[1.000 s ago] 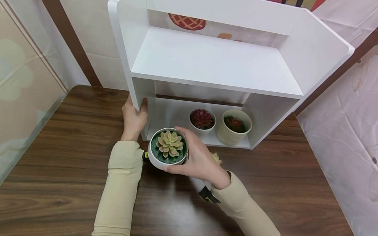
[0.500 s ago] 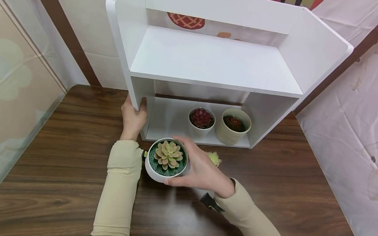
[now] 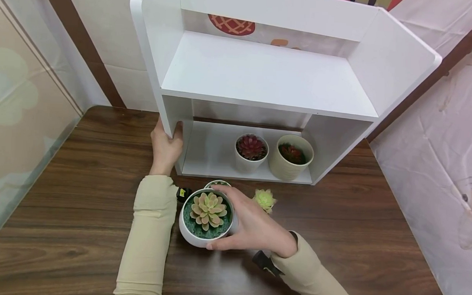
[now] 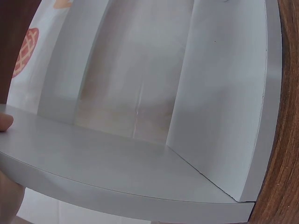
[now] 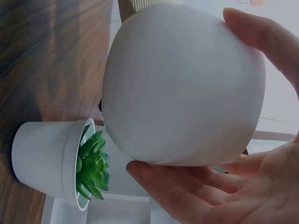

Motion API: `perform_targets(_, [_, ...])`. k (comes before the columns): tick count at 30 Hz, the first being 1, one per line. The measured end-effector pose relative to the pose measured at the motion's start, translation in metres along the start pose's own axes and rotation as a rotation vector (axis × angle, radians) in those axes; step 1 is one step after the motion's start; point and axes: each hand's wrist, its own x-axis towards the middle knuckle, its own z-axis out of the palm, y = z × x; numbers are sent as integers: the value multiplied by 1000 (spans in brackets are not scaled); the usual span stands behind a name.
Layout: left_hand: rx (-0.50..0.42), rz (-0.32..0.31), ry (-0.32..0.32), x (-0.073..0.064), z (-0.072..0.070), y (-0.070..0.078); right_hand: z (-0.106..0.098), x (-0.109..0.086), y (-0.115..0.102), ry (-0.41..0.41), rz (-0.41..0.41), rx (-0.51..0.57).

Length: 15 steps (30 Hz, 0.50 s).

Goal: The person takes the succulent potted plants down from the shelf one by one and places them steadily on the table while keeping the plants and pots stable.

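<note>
My left hand (image 3: pixel 166 147) grips the left side panel of a white shelf unit (image 3: pixel 269 75), its thumb on the panel's inner face. In the left wrist view only parts of the thumb (image 4: pixel 4 122) and fingers (image 4: pixel 9 198) show at the panel. My right hand (image 3: pixel 253 222) holds a round white pot (image 3: pixel 195 239) with a pale green, pink-tipped succulent (image 3: pixel 208 210), upright over the table in front of the shelf. In the right wrist view, thumb and fingers clasp opposite sides of this pot (image 5: pixel 182 88). A white pot with a green succulent (image 5: pixel 93 165) stands close by.
On the lower shelf stand a white pot with a dark red succulent (image 3: pixel 251 148) and a cream pot with a reddish plant (image 3: pixel 292 160). A yellow-green succulent (image 3: pixel 264 199) and a partly hidden pot rim (image 3: pixel 218 183) are in front, on the wooden table (image 3: pixel 81 229).
My right hand has moved toward me with the round pot, away from the shelf. The yellow-green succulent and the pot rim behind have come into sight. My left hand stays on the panel.
</note>
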Motion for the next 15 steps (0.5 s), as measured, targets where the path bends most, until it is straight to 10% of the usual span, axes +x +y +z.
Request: perform_targets(15, [-12, -7, -12, 0, 0, -1, 7, -17, -1, -112, 52, -4])
